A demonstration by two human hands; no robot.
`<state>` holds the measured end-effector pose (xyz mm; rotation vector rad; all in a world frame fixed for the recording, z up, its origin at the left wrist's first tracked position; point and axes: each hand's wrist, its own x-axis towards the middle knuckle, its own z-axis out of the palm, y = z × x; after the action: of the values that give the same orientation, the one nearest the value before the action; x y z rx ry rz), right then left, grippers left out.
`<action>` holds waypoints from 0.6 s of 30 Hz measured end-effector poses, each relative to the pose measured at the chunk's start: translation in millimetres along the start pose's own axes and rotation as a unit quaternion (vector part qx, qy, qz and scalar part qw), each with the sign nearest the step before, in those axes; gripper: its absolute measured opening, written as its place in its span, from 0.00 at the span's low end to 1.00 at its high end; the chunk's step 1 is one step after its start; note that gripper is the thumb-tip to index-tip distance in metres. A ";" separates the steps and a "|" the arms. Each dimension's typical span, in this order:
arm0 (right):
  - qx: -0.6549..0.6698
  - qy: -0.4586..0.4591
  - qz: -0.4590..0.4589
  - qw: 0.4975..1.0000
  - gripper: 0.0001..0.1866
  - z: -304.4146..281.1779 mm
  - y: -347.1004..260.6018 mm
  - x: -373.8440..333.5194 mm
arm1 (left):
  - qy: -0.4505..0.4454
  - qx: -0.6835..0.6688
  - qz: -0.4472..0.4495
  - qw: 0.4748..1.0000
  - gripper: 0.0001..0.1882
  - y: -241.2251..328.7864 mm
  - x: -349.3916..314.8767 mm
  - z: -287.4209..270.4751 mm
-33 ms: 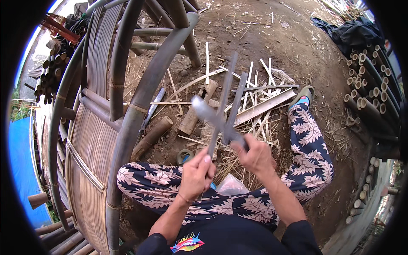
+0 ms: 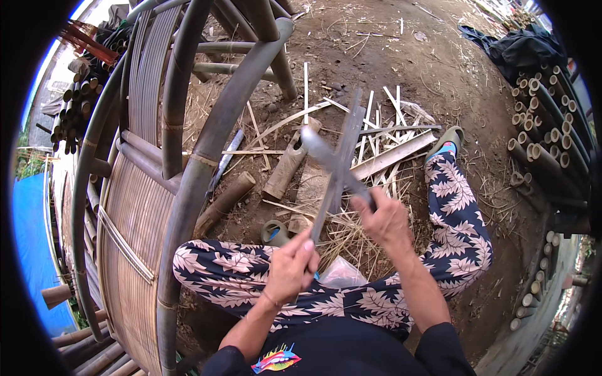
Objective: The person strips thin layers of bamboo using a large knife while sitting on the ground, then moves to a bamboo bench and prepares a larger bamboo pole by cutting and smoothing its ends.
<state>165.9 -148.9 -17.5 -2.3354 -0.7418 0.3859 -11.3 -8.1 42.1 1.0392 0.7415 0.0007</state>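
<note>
My left hand (image 2: pixel 291 266) is closed around the lower end of a long dark bamboo strip (image 2: pixel 326 212), which slants up and away from me. Alongside its upper part runs a second dark length; whether the two are joined I cannot tell. In my right hand (image 2: pixel 385 222) is the handle of a knife. The motion-blurred knife blade (image 2: pixel 318 145) points up to the left and crosses the strip. Both hands are above my lap, between my bent legs in leaf-patterned trousers.
Pale strips and shavings (image 2: pixel 357 241) litter the ground ahead, with cut bamboo pieces (image 2: pixel 285 169) and a wooden block (image 2: pixel 312 185). A bamboo chair (image 2: pixel 141 244) rises close on my left. Bamboo poles (image 2: pixel 552 131) are stacked at right. A clear plastic bag (image 2: pixel 342 272) lies between my legs.
The knife and my right hand have shifted slightly right. The strip's upper end has swung right, and the two dark lengths that stood apart now overlap.
</note>
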 end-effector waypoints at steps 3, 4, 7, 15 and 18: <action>-0.035 0.019 0.028 0.999 0.36 -19.7 22.1 24.8 | -0.033 -0.033 -0.019 0.999 0.22 -28.5 -33.1 -12.7; -0.071 0.046 -0.016 0.996 0.36 -20.3 22.7 25.2 | -0.027 -0.028 -0.018 0.999 0.22 -29.0 -38.3 -18.4; -0.082 0.048 -0.011 0.995 0.34 -26.7 29.3 34.6 | -0.034 0.038 -0.023 0.998 0.23 -27.1 -58.2 -30.4; -0.023 0.076 0.066 0.995 0.38 -77.9 51.0 57.8 | -0.048 -0.113 -0.074 0.990 0.25 -44.2 -85.3 -61.7; -0.011 -0.023 -0.035 0.999 0.33 -39.5 -4.9 9.1 | -0.123 -0.297 -0.056 0.945 0.25 -20.9 -13.5 -36.8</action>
<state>188.7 -159.9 14.5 -2.3209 -0.8517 0.4042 -49.0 4.9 22.7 0.4079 0.5203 -0.0030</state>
